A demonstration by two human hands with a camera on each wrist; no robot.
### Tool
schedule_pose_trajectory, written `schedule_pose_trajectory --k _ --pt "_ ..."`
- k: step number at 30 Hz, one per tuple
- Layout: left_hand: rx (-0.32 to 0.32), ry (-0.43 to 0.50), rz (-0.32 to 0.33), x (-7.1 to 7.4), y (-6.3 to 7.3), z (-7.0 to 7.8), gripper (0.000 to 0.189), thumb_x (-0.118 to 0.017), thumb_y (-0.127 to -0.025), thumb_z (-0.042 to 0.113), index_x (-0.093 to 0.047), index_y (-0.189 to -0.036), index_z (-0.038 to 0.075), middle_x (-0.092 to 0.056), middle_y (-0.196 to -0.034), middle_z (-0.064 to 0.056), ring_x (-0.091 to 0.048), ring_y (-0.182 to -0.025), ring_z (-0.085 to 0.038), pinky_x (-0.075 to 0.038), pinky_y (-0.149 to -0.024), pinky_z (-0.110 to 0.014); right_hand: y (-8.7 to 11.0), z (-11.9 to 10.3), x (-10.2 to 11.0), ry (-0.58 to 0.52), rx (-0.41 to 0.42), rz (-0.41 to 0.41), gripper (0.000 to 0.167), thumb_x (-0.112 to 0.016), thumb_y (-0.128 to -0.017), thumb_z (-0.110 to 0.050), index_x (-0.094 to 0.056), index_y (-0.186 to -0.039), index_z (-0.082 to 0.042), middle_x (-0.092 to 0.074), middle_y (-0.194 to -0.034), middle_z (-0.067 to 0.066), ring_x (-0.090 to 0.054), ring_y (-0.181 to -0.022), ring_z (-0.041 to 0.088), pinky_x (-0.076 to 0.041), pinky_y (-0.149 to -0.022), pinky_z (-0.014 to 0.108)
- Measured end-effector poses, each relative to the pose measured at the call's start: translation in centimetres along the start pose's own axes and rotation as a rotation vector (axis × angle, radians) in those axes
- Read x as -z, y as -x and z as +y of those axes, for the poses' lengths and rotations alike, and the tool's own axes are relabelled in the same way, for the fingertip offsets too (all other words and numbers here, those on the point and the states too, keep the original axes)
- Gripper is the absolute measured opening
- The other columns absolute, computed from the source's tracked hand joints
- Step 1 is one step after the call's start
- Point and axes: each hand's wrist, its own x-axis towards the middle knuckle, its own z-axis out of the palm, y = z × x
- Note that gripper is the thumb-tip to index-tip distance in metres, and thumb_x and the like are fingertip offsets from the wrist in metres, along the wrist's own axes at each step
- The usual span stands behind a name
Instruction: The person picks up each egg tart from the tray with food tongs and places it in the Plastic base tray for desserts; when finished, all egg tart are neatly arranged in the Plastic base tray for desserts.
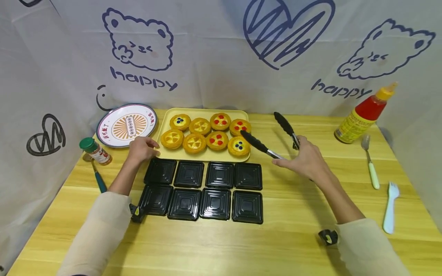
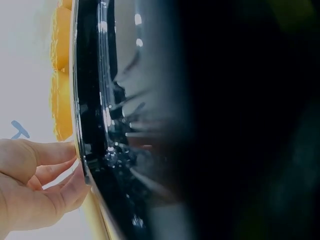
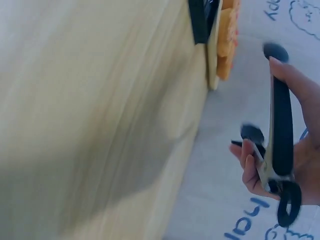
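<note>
A pale yellow tray (image 1: pixel 166 154) carries several egg tarts (image 1: pixel 194 143), some topped with red or blue berry pieces, others with yellow wedges. My left hand (image 1: pixel 141 149) pinches the tray's near left corner between thumb and fingers; the left wrist view shows this hand (image 2: pixel 42 180) right at the rim. In my right hand (image 1: pixel 305 161) is a pair of tongs (image 1: pixel 254 142) with black tips, its arms spread apart. One tip overlaps the right end of the tray in the head view. Two rows of square black plastic trays (image 1: pixel 184 204) lie just in front of the yellow tray.
At the left are a patterned plate (image 1: pixel 103 128), a green-capped shaker (image 1: pixel 98 151) and a spoon with a dark green handle (image 1: pixel 100 182). A red sauce bottle (image 1: pixel 360 119), another spoon (image 1: pixel 373 174) and a light blue fork (image 1: pixel 390 209) occupy the right. A drawn-on cloth (image 1: pixel 207 76) backs the table.
</note>
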Motion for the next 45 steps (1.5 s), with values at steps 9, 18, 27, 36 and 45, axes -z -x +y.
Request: schedule_pose_trajectory --k 9,18,27,36,45 --pt "-0.006 0.011 -0.001 -0.1 0.0 -0.2 0.027 -0.073 -0.074 0.007 -0.069 -0.096 -0.007 -0.066 -0.095 -0.025 -0.053 -0.092 -0.037 -0.041 -0.079 -0.04 0.3 -1.9 -1.4 0.131 0.151 -0.053 0.1 -0.078 -0.071 -0.05 -0.035 -0.142 0.006 -0.044 -0.14 0.03 -0.045 -0.125 0.048 -0.039 -0.101 0.056" --pt "-0.008 0.012 -0.001 -0.2 -0.1 0.0 0.026 -0.073 -0.074 0.006 -0.069 -0.096 -0.007 -0.066 -0.094 -0.025 -0.054 -0.09 -0.036 -0.041 -0.075 -0.036 0.2 -2.3 -1.8 0.166 0.188 -0.01 0.083 -0.078 -0.073 -0.043 -0.049 -0.134 0.004 -0.054 -0.062 0.011 -0.025 -0.045 0.01 -0.035 -0.051 0.029" --pt "-0.008 0.018 -0.012 -0.4 0.0 0.2 0.026 -0.073 -0.075 0.006 -0.069 -0.097 -0.006 -0.066 -0.097 -0.026 -0.054 -0.092 -0.036 -0.043 -0.076 -0.038 1.7 -2.0 -1.0 0.197 0.264 0.036 0.077 -0.078 -0.074 -0.043 -0.053 -0.131 0.003 -0.035 -0.054 -0.002 -0.027 -0.047 0.01 -0.029 -0.047 0.025" --pt "-0.025 0.012 -0.005 -0.3 0.0 0.2 0.026 -0.072 -0.075 0.007 -0.069 -0.097 -0.007 -0.066 -0.096 -0.026 -0.055 -0.09 -0.036 -0.043 -0.076 -0.039 5.8 -1.0 0.4 0.193 0.294 0.043 0.077 -0.08 -0.072 -0.042 -0.055 -0.132 -0.002 -0.048 -0.061 -0.002 -0.038 -0.055 0.011 -0.029 -0.047 0.023" --pt "0.008 0.028 -0.03 -0.1 -0.1 -0.2 0.028 -0.073 -0.077 0.01 -0.068 -0.099 -0.006 -0.064 -0.096 -0.023 -0.053 -0.091 -0.035 -0.041 -0.069 -0.031 7.7 0.8 -0.3 0.19 0.319 0.022 0.075 -0.081 -0.069 -0.042 -0.058 -0.129 -0.003 -0.071 -0.09 0.007 -0.043 -0.059 0.007 -0.033 -0.047 0.021"
